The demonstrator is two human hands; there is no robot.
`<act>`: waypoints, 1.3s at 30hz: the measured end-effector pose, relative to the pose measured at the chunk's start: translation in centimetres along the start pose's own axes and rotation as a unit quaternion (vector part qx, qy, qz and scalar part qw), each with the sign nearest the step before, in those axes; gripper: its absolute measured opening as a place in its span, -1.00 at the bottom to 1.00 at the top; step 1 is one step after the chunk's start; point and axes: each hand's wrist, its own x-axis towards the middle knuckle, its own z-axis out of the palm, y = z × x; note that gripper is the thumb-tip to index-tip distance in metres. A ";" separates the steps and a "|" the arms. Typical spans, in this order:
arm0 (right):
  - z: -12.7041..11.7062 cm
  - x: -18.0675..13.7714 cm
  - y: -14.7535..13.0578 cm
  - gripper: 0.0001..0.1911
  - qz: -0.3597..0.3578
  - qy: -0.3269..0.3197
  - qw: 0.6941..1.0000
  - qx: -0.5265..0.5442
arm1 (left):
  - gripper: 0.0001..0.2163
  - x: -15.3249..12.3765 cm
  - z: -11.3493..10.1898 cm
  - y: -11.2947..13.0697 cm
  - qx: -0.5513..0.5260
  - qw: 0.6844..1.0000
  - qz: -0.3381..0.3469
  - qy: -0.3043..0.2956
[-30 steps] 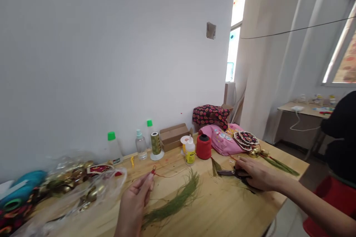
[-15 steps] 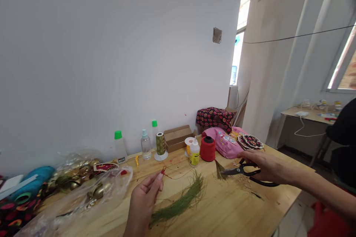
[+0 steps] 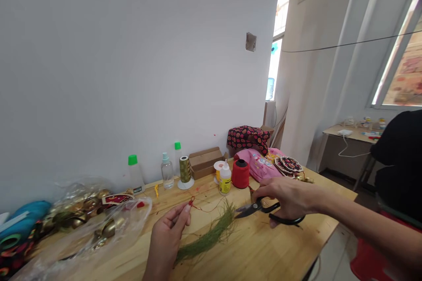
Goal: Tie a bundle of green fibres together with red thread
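Note:
My left hand [image 3: 169,239] is closed in a pinch on a small knotted loop of red cord [image 3: 191,201], and a thin red thread trails from it to the right. In my right hand [image 3: 285,199] is a pair of black-handled scissors [image 3: 252,209], fingers at the handles and blades pointing left. The blade tips are close to the end of a bundle of green threads [image 3: 211,239], which lies curved on the table beside my left hand. Whether the tips touch the strands I cannot tell. A tassel behind the scissors is mostly hidden by my right hand.
A glue bottle [image 3: 225,179], a red thread cone [image 3: 240,174], a green-gold spool [image 3: 185,170] and a cardboard box [image 3: 207,162] line the back. Brass bells [image 3: 108,229] in clear plastic lie left. Embroidered patches [image 3: 288,166] rest on the right. A person in black [image 3: 400,162] is at far right.
My right hand has brought the scissors leftward, from beside the tassel to the end of the green threads. My left hand keeps its pinch on the red cord. The view has turned slightly right.

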 end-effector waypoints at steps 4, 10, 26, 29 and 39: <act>1.7 3.6 -2.1 -0.68 -0.022 0.025 0.999 -0.040 | -0.67 -0.1 0.3 0.2 0.025 1.000 0.000 -0.008; 2.2 6.4 -2.8 -0.69 -0.058 0.007 0.996 -0.063 | -0.67 -0.3 0.4 0.0 0.043 0.999 -0.003 -0.027; 0.6 7.0 -4.3 -0.80 -0.052 -0.039 0.985 -0.159 | -0.76 -0.3 0.5 -0.2 0.006 0.999 -0.007 -0.038; 0.6 5.4 -2.4 -0.81 -0.043 -0.038 0.988 -0.142 | -0.73 -0.2 0.4 0.0 -0.024 0.999 -0.030 -0.033; 5.3 -1.5 5.9 -0.73 0.065 -0.020 0.997 -0.041 | -0.71 -0.4 1.1 -0.7 -0.117 0.981 -0.110 -0.112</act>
